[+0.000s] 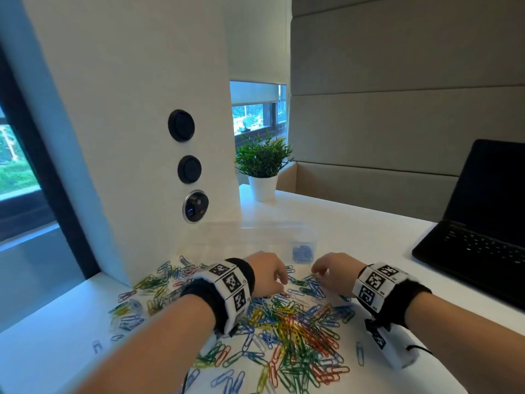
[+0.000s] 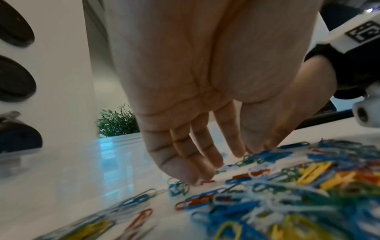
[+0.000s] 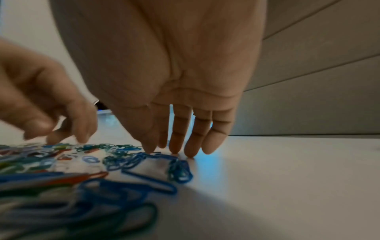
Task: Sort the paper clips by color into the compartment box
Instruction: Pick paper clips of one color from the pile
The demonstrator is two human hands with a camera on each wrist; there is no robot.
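Reaching palm-down over the far edge of the clip pile [image 1: 287,322], both hands kept their fingers relaxed and straight. The left hand [image 1: 267,273] touched clips with its fingertips [image 2: 191,177], grasping nothing; the right hand [image 1: 335,273] pressed its fingertips [image 3: 174,149] on blue clips without gripping. Beyond the pile, the clear box [image 1: 255,237] was faint, only its right-end compartment's blue clips showing.

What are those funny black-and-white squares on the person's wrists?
Each bare forearm wears a black fuzzy wristband with a white blocky band around it, printed with black-and-white square code markers. The right wrist has the same, plus a small white box underneath with a thin black cable.
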